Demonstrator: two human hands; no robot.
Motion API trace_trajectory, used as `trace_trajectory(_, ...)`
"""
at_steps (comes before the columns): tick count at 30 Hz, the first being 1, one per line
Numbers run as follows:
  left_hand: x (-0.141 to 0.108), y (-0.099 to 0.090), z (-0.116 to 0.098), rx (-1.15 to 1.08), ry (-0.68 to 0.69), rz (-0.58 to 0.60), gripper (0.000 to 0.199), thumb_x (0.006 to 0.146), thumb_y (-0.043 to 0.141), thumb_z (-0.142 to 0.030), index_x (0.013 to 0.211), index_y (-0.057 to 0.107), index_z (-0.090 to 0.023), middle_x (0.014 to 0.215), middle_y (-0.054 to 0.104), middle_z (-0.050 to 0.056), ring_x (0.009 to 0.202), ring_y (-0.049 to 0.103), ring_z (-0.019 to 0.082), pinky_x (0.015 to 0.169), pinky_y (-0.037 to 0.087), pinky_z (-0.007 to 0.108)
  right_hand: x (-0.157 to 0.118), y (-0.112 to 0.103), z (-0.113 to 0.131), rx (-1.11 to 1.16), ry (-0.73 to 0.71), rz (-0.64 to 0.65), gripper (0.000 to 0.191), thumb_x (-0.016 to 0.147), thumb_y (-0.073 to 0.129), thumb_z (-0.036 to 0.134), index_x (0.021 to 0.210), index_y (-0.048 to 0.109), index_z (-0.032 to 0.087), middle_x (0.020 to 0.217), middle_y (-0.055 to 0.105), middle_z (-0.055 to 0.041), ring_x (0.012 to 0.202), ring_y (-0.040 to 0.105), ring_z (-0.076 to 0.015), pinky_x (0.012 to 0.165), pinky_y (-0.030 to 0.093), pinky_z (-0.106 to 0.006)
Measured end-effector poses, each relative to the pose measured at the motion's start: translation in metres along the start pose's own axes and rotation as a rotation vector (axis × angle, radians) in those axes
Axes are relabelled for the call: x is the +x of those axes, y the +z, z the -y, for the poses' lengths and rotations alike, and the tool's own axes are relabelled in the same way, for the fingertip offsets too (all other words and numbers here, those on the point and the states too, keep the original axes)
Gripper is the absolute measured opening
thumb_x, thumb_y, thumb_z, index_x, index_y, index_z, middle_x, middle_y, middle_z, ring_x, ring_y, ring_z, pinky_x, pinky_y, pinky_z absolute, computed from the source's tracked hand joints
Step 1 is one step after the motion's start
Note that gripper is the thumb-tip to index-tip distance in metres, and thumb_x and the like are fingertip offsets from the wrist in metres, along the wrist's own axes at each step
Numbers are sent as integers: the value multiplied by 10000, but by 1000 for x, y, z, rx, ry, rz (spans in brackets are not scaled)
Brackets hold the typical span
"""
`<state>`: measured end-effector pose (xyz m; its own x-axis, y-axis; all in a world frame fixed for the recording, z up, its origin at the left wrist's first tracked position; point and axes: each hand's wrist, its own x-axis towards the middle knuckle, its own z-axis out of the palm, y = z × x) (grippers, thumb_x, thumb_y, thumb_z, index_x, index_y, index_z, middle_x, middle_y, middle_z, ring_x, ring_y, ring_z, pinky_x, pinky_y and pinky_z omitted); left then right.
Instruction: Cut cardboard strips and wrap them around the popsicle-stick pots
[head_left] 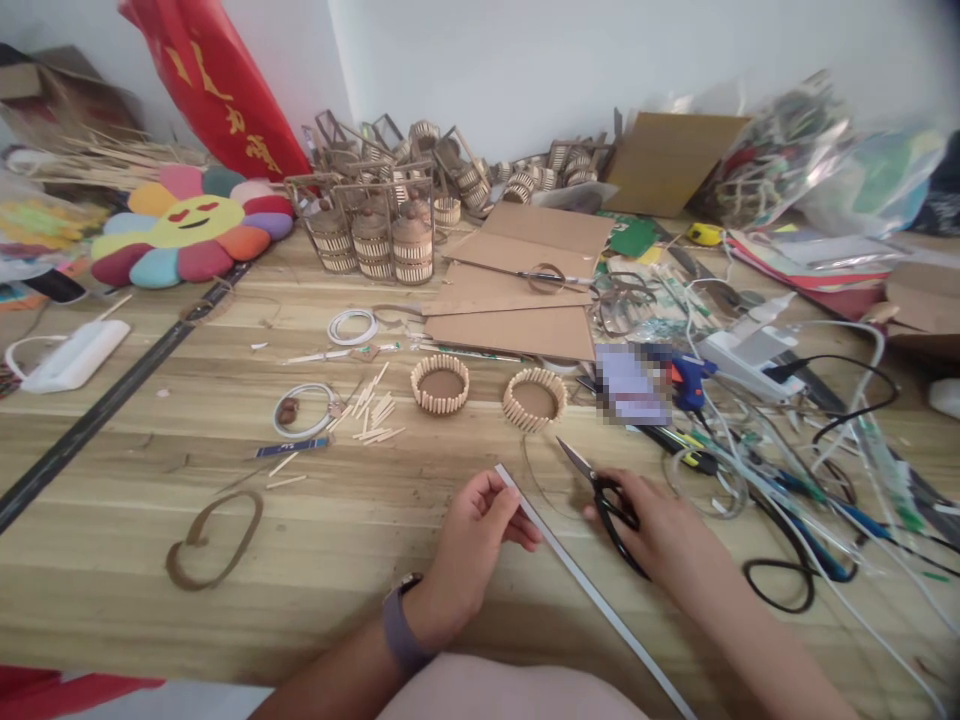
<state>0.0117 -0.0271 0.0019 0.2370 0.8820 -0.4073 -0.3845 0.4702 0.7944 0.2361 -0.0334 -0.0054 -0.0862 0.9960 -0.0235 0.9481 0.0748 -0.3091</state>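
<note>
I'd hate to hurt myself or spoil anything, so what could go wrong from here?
The scissors in your right hand could nick your left hand, which pinches the narrow strip close to its end. Their tip lies near the stick-walled ring and might knock it. The looped black cord nearby could snag your arm.

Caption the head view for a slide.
Left hand pinches a pale strip while the right hand holds black-handled scissors, two round stick-walled trays beyond.

Held slantwise near the tabletop's (322, 545) front edge: long, straight, pale strip (589, 587); held pointing toward the far edge: black-handled scissors (598, 483).
</note>
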Motion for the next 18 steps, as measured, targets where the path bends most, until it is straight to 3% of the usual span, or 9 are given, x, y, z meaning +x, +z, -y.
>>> trace_trajectory(3, -1, -1, 0, 8, 0, -3, 367, 696, 746, -476, 707, 534, -176, 565, 619, -25, 530, 611, 105, 538, 495, 215, 2, 2, -20, -155, -28, -38, 407, 900, 457, 317, 1244, 630, 186, 1015, 731, -138, 861, 711, -327, 726, 538, -458)
trace_trajectory(5, -1, -1, 0, 14, 0, -10, 343, 686, 748, -441, 705, 534, -174, 569, 628, -21, 528, 616, 105, 542, 501, 216, 2, -2, -20, -173, -42, -76, 412, 918, 429, 298, 1253, 637, 177, 1025, 725, -150, 881, 702, -329, 744, 538, -467)
trace_trajectory(7, -1, -1, 0, 20, 0, -18, 334, 675, 754, -422, 706, 536, -170, 589, 639, -17, 540, 636, 112, 555, 516, 223, -1, -9, -9, -88, -75, -103, 380, 950, 414, 329, 1193, 668, 185, 1055, 727, -151, 924, 694, -315, 799, 534, -460)
trace_trajectory(9, -1, -1, 1, 24, -7, -16, 343, 662, 769, -414, 707, 532, -171, 607, 642, -18, 566, 666, 128, 575, 535, 234, -6, -15, 11, 97, -127, -53, 355, 977, 408, 364, 1122, 688, 203, 1082, 736, -135, 971, 691, -278, 849, 529, -412)
trace_trajectory(11, -1, 0, 1, 26, -24, 1, 368, 652, 787, -422, 705, 519, -176, 622, 649, -17, 596, 691, 145, 602, 553, 247, -12, -19, 34, 292, -152, 86, 318, 980, 417, 356, 1068, 691, 219, 1036, 752, -106, 940, 700, -237, 806, 533, -343)
trace_trajectory(13, -1, 0, 0, 36, -36, 29, 400, 646, 804, -444, 710, 510, -181, 636, 662, -15, 613, 703, 155, 623, 566, 260, -17, -18, 53, 397, -131, 192, 285, 974, 416, 333, 924, 674, 224, 873, 747, -68, 796, 693, -209, 700, 516, -302)
trace_trajectory(16, -3, 0, -3, 71, -29, 68, 422, 665, 802, -497, 727, 527, -184, 668, 690, 0, 651, 718, 170, 647, 582, 276, -19, -16, 65, 442, -65, 230, 308, 964, 384, 320, 723, 555, 232, 639, 634, -14, 591, 591, -174, 555, 426, -270)
trace_trajectory(18, -5, 0, -6, 122, -13, 89, 418, 702, 775, -533, 737, 559, -177, 699, 714, 27, 682, 724, 179, 659, 589, 280, -19, -20, 64, 456, -35, 228, 311, 955, 377, 331, 684, 498, 238, 594, 577, 2, 560, 542, -161, 533, 386, -261)
